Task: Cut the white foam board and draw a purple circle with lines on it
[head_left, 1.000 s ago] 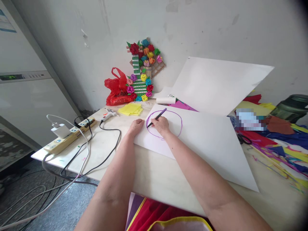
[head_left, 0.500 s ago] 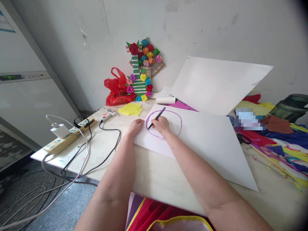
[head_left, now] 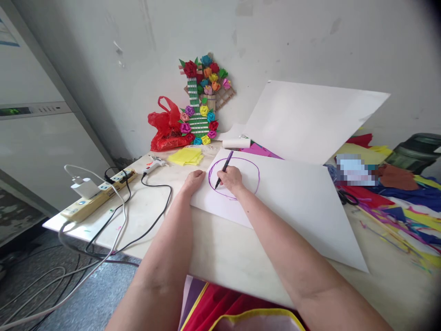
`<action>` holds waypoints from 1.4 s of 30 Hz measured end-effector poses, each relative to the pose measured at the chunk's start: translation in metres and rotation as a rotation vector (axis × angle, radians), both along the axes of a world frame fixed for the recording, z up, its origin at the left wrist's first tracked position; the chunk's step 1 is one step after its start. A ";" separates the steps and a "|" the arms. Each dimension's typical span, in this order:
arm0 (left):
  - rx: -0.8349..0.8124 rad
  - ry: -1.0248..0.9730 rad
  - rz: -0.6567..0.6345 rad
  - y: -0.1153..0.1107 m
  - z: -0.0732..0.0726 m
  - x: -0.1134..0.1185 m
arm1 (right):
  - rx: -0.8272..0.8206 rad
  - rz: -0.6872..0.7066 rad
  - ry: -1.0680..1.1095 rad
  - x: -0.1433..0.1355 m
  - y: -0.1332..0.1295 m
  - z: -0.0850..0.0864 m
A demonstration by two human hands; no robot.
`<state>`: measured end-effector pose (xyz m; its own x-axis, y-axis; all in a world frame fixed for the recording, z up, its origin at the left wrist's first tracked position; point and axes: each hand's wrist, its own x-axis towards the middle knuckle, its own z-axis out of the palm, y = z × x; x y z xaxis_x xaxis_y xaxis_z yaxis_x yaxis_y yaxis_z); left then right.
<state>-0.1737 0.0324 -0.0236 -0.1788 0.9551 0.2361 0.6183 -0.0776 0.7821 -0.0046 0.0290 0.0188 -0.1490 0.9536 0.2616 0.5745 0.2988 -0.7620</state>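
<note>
My right hand (head_left: 231,179) is closed round a purple marker (head_left: 224,169), which leans with its dark tip down on a large white paper sheet (head_left: 292,207). Beneath the tip runs a purple oval outline (head_left: 258,177), drawn with doubled strokes along its left side. My left hand (head_left: 194,180) is closed at the sheet's left edge, its fingers bunched together and holding the paper at the table; some of its fingers are hidden from me.
Behind the sheet another white panel (head_left: 317,119) stands tilted. Left lie yellow paper pieces (head_left: 186,156), a glue gun (head_left: 154,164) with a trailing cord, and a power strip (head_left: 77,209). A red bag (head_left: 167,131) and flower craft (head_left: 199,119) stand behind. Coloured scraps (head_left: 403,211) crowd the right.
The marker tip has moved slightly right and down along the lower left of the purple outline, and the marker stands a little steeper. My left hand stays at the sheet's edge.
</note>
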 end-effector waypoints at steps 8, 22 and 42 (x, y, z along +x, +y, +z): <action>0.046 0.026 0.010 -0.005 0.008 0.003 | -0.016 -0.047 0.336 0.009 0.012 0.005; 0.172 -0.267 0.011 -0.012 0.014 0.000 | 0.127 0.084 0.724 0.065 0.012 0.037; 0.207 0.229 0.254 -0.002 0.015 -0.005 | 0.227 0.154 0.655 0.092 0.006 0.040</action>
<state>-0.1786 0.0308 -0.0083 -0.3239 0.8153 0.4800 0.7946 -0.0410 0.6057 0.0870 0.0347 0.0585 -0.0213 0.8455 0.5335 -0.0421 0.5324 -0.8455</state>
